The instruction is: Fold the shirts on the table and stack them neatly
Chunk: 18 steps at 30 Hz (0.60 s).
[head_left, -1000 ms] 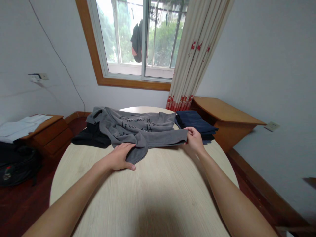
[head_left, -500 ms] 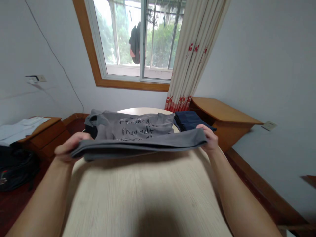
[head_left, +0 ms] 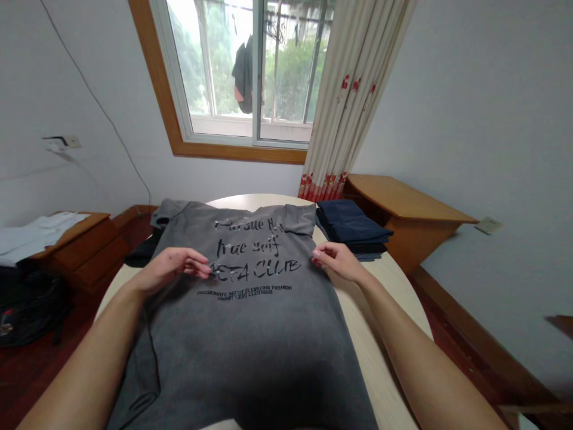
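Holding the left hand (head_left: 174,266) over the black lettering (head_left: 253,270) of the grey shirt (head_left: 250,346), with fingers loosely bent and slightly apart, not clenched. Cannot tell about contact between those fingertips and the cloth.

Over to the right hand (head_left: 339,260), at the shirt's right edge, with thumb and fingers drawn close together; cannot tell about any fabric pinched in there.

And looking at the shirt itself: laid out wide along the pale round table (head_left: 363,322), print side up, far end toward the window (head_left: 286,71), near end running out of view at the bottom. Reading "Pursue" and "true" up top. Spotting a sleeve (head_left: 299,220) at upper right, folded inward over the top line!

Out to the right, just beyond the right hand, a stack of folded dark clothes (head_left: 353,222), navy uppermost. Across to the left, partly behind the left hand, some black cloth (head_left: 139,254), near the table's edge.
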### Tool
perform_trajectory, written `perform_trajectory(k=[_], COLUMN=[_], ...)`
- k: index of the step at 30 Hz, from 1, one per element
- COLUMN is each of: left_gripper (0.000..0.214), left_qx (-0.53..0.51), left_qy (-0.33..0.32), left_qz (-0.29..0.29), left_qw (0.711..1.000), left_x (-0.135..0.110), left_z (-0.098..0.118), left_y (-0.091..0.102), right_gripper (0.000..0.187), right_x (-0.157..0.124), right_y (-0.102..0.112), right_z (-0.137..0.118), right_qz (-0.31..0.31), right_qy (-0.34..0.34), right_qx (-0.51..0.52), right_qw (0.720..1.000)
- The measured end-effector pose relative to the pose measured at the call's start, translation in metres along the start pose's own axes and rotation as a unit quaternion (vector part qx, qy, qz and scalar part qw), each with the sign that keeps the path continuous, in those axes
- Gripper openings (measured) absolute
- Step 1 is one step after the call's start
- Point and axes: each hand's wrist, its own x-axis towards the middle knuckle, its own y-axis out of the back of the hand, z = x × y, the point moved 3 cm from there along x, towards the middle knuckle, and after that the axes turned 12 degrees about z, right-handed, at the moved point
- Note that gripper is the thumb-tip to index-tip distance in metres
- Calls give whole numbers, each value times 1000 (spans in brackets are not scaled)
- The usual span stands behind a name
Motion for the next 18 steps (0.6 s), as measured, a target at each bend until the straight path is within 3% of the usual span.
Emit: perform_trajectory(k=[3,7,13,18], left_gripper=[70,69,62,63], left_qx=[90,162,179,205], left_qy=[12,-44,-72,-99], left_qz=[-60,-48,-48,-53], left_qw=[994,985,980,972], left_x=[8,13,15,17], left_z=[-11,-28,-40,-44], left_y=[-35,-55,-53,-51], right_gripper=[37,38,34,46], right_x=[-11,-21,-9,-5], right_y=[-32,-58,-37,-25], right_z=[-11,-15,3,17], right_qz=[-47,-71,31,13], right_qy=[112,169,69,-31], right_qx=[-83,-184,-343,-406], right_qw=[989,966,936,913])
